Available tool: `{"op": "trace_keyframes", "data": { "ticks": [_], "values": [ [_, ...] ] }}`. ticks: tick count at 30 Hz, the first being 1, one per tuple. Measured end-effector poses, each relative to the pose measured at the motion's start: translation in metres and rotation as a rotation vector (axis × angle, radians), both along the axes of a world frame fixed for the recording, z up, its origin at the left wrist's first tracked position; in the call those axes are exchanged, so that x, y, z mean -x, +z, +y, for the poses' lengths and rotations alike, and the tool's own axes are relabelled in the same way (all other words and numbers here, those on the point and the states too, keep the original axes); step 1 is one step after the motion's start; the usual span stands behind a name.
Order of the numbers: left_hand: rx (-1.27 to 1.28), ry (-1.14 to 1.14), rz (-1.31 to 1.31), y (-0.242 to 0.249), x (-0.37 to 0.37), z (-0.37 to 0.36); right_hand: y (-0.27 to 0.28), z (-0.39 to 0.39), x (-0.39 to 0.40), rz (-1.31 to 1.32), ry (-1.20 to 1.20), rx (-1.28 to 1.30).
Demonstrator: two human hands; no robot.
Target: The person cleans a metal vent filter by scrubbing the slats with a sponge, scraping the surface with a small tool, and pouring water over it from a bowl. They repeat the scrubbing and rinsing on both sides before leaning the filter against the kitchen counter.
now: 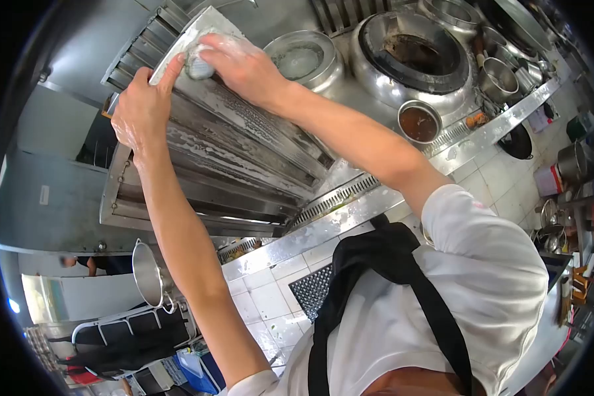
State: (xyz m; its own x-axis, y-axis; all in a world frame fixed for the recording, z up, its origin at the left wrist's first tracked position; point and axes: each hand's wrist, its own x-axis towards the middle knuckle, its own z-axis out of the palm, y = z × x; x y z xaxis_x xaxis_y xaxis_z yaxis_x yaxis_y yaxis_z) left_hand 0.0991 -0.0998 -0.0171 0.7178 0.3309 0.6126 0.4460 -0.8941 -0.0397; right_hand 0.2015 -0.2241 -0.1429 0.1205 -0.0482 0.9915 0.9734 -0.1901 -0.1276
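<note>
A greasy metal baffle filter, streaked with suds, leans at a slant over the cooking range. My left hand is closed on its upper left edge, with the thumb lying along the rim. In my right hand is a pale, soapy scrubbing pad, pressed against the filter's top end. Foam covers both hands, and the fingers of the right hand partly hide the pad.
Right of the filter are a steel pot-shaped well and a wok burner. A container of brown liquid stands near the range's front edge. A large pot is at lower left, and a drain mat lies on the tiled floor.
</note>
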Motion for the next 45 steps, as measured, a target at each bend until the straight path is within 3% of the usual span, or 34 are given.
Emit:
{"op": "trace_keyframes", "data": {
  "ticks": [2, 4, 8, 9, 11, 13, 15, 17, 19, 21, 23, 25, 26, 27, 28, 29, 32, 36, 38, 40, 42, 43, 44, 45],
  "values": [
    [-0.004, 0.001, 0.001, 0.001, 0.000, 0.000, 0.000, -0.003, -0.003, -0.066, -0.092, 0.013],
    [-0.011, 0.013, 0.027, 0.001, 0.000, 0.002, 0.005, -0.007, 0.012, 0.072, -0.347, 0.088],
    [-0.039, 0.021, -0.001, -0.002, -0.002, 0.005, 0.007, 0.003, 0.004, 0.068, -0.374, 0.132],
    [-0.057, 0.031, 0.013, -0.001, -0.005, 0.007, -0.004, 0.003, 0.003, 0.132, -0.368, 0.240],
    [-0.020, 0.045, 0.032, -0.005, -0.007, 0.011, -0.062, -0.010, 0.021, 0.290, -0.381, 0.513],
    [-0.031, 0.059, 0.020, -0.006, -0.012, 0.019, -0.178, -0.044, 0.036, 0.440, -0.379, 0.814],
    [-0.084, 0.064, 0.015, -0.004, -0.015, 0.020, -0.183, -0.055, 0.042, 0.522, -0.350, 0.951],
    [-0.121, 0.068, 0.046, -0.006, -0.012, 0.020, -0.155, -0.035, 0.023, 0.343, -0.438, 0.726],
    [-0.044, 0.083, 0.071, 0.001, -0.010, 0.014, -0.039, -0.012, 0.001, 0.127, -0.432, 0.544],
    [-0.018, 0.121, 0.073, 0.002, -0.010, 0.012, 0.034, 0.000, -0.004, 0.055, -0.175, 0.317],
    [-0.034, 0.140, 0.076, -0.001, -0.013, 0.028, 0.010, -0.002, 0.003, 0.069, -0.062, 0.211],
    [0.002, 0.145, 0.133, 0.002, -0.014, 0.028, -0.072, -0.009, -0.001, 0.254, -0.290, 0.632],
    [-0.016, 0.204, 0.112, 0.000, -0.017, 0.030, -0.114, -0.017, 0.005, 0.409, -0.237, 0.758],
    [-0.037, 0.262, 0.085, -0.002, -0.020, 0.032, -0.186, -0.024, 0.003, 0.395, -0.265, 0.843],
    [-0.071, 0.262, 0.085, -0.003, -0.026, 0.043, -0.243, -0.037, 0.006, 0.514, -0.292, 1.153],
    [-0.072, 0.269, 0.074, -0.001, -0.029, 0.040, -0.313, -0.046, 0.001, 0.485, -0.353, 1.232],
    [-0.037, 0.297, 0.136, 0.001, -0.026, 0.037, -0.327, -0.031, -0.012, 0.587, -0.271, 1.247],
    [-0.114, 0.356, 0.140, 0.004, -0.040, 0.071, -0.089, 0.000, -0.036, 0.122, -0.157, 0.642],
    [-0.098, 0.317, 0.108, 0.000, -0.040, 0.081, -0.051, 0.025, -0.061, 0.114, 0.048, 0.666],
    [-0.107, 0.270, 0.102, -0.004, -0.041, 0.103, -0.055, 0.022, -0.047, 0.162, -0.037, 0.659],
    [-0.086, 0.230, 0.062, -0.005, -0.048, 0.117, -0.170, -0.001, -0.034, 0.343, 0.108, 0.620],
    [-0.091, 0.249, 0.063, -0.006, -0.050, 0.121, -0.229, -0.006, -0.027, 0.625, -0.009, 1.059],
    [-0.100, 0.271, 0.076, -0.006, -0.050, 0.127, -0.303, -0.018, -0.026, 0.461, 0.070, 0.714],
    [-0.110, 0.290, 0.093, -0.007, -0.048, 0.129, -0.313, -0.037, -0.024, 0.834, 0.139, 1.186]
  ]
}}
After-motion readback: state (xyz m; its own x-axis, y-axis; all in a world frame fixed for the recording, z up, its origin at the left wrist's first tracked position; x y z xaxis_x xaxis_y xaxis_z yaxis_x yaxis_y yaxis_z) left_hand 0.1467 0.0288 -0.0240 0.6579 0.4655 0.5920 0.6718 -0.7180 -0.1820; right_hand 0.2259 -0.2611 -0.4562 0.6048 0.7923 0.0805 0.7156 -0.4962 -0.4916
